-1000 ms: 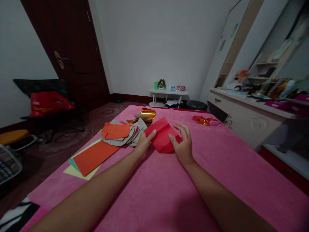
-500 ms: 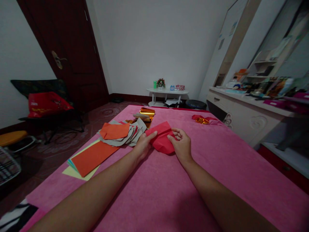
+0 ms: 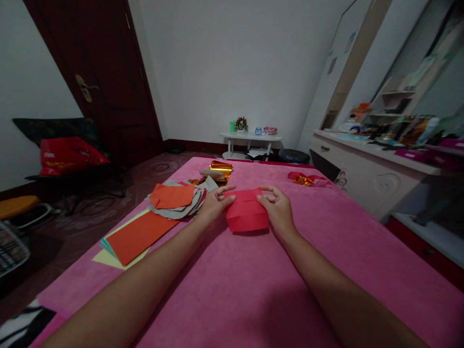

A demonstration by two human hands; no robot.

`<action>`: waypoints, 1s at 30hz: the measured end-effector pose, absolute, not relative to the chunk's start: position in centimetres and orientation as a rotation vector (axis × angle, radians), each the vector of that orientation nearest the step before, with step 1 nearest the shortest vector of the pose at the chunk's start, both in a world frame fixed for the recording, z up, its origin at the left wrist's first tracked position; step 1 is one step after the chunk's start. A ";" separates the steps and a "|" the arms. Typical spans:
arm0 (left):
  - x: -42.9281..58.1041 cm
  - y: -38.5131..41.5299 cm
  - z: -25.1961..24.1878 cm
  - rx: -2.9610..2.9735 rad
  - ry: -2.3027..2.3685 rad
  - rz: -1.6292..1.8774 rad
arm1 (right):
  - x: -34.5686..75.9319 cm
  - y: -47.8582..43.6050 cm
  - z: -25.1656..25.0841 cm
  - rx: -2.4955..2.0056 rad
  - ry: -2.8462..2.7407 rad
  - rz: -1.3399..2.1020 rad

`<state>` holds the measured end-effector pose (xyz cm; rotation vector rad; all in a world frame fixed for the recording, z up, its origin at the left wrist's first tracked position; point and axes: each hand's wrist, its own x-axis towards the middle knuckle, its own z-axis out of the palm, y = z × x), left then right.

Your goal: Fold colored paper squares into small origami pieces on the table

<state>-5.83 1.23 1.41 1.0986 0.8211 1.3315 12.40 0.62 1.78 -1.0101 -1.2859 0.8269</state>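
Note:
A red sheet of paper with creases across it is held up over the pink cloth. My left hand pinches its upper left corner, thumb in front and fingers behind. On the opposite side, my right hand grips the upper right corner the same way. Just left of my left hand lies a pile of grey paper pieces, topped by a folded orange paper. Nearer to me is a stack of coloured sheets with an orange sheet uppermost.
Shiny gold foil lies beyond the grey pile. Red and gold scraps rest near the far right edge of the covered surface. A cluttered white dresser stands at right, a chair with a red bag at left.
The red paper has been turned and levelled, so its creased face now lies squarer to me. My right hand has shifted to its upper right corner, and my left fingers have moved up behind it.

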 end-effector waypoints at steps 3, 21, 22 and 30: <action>-6.3 1.6 0.6 1.119 0.894 1.394 | 13.0 0.9 1.1 -1.062 -1.292 0.826; -6.2 2.1 -0.3 0.834 1.014 1.142 | 16.9 1.6 -1.0 -1.080 -1.811 0.766; -6.2 2.1 -0.4 0.851 1.031 1.113 | 17.0 1.5 -1.0 -1.079 -1.889 0.623; -6.8 1.7 -0.4 1.931 1.203 0.860 | 17.9 -0.1 -0.7 -1.004 -2.345 0.185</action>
